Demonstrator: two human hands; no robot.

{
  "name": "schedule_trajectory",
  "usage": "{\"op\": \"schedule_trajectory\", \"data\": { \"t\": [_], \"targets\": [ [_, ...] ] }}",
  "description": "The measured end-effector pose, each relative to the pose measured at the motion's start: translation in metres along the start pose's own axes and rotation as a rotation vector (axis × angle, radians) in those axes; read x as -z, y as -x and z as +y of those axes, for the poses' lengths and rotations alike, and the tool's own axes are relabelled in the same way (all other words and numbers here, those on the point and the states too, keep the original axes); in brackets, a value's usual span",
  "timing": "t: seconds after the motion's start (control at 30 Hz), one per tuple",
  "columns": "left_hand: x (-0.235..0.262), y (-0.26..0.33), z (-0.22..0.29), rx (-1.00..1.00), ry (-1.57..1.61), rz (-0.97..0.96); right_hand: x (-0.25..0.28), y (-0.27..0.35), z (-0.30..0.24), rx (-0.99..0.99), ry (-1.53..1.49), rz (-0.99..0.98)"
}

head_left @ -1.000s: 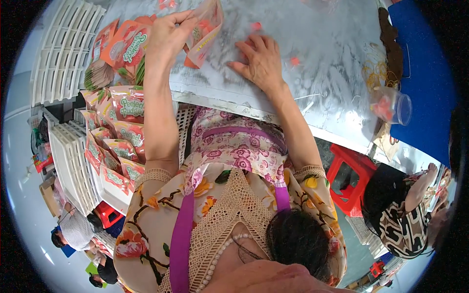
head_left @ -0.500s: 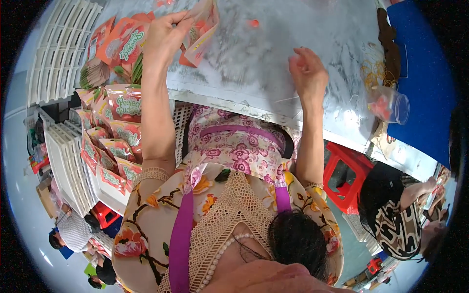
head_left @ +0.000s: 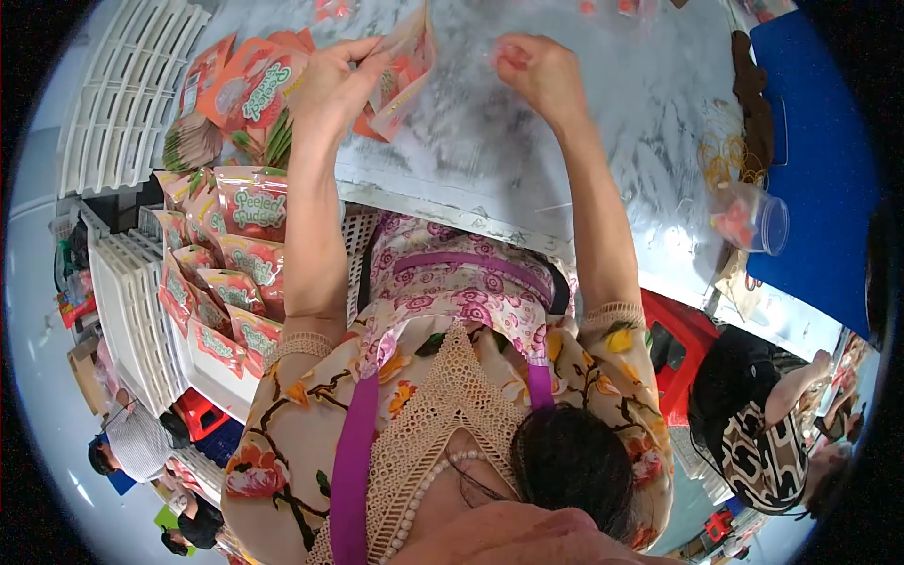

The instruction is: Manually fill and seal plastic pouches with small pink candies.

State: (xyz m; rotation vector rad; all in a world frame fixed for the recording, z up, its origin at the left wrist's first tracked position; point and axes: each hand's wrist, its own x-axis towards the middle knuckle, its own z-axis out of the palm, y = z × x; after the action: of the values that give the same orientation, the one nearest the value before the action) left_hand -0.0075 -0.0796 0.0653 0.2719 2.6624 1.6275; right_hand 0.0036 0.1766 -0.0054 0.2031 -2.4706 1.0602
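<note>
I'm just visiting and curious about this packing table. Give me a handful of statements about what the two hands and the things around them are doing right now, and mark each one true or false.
1. The left hand holds an open pouch up over the table. True.
2. The right hand lies flat on the table. False: it is raised, fingers pinched on a small red piece.
3. Filled red pouches are stacked in a white tray on the person's left. True.
4. A clear plastic cup stands upright beside the left hand. False: it lies on its side, far off to the right, near the blue board.
5. Both hands grip the same pouch. False: only the left one holds it.
</note>
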Motion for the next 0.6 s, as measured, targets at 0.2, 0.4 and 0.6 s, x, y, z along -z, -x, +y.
{"op": "schedule_trajectory", "data": {
  "t": [0.2, 0.4, 0.6],
  "targets": [
    [0.001, 0.0, -0.005, -0.005, 0.013, 0.001, -0.021, -0.013, 0.017, -0.173, 0.306, -0.292],
    [-0.007, 0.008, 0.017, 0.002, 0.029, -0.018, -0.02, 0.006, 0.009, -0.089, 0.324, -0.147],
    [-0.028, 0.008, 0.018, -0.086, -0.164, -0.005, -0.004, 0.022, 0.012, -0.552, -0.331, 0.258]
  ]
}}
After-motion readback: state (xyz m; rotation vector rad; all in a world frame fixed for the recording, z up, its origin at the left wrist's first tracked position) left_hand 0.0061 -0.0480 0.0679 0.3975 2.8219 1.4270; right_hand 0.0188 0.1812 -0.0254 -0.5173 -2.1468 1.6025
